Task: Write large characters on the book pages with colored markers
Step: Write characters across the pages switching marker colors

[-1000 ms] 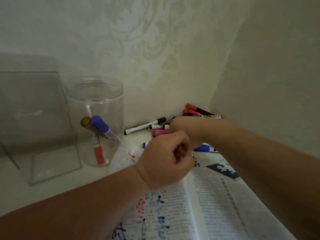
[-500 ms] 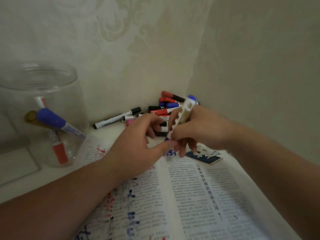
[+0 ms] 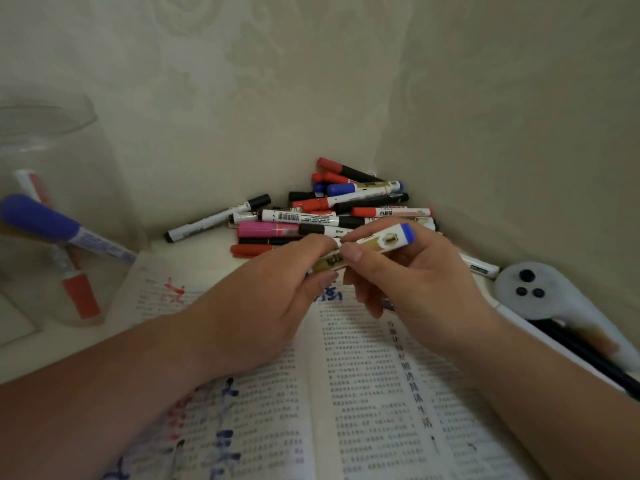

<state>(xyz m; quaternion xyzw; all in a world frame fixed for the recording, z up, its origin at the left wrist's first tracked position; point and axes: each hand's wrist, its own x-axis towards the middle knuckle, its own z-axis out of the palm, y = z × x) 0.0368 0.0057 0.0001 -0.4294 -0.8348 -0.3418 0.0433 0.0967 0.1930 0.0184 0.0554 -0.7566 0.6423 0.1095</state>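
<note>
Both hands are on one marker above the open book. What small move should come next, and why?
Probably pull the hands apart to uncap it. The left hand grips the near end of the marker, the right hand pinches its barrel, no tip shows, and the book lies open beneath.

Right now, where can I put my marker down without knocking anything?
Best spot: the bare table strip between the jar and the marker pile, behind the book. The book's lower right page is free. The corner pile and the white device on the right are crowded. Left hand and right hand hold the blue-ended marker over its top.
</note>
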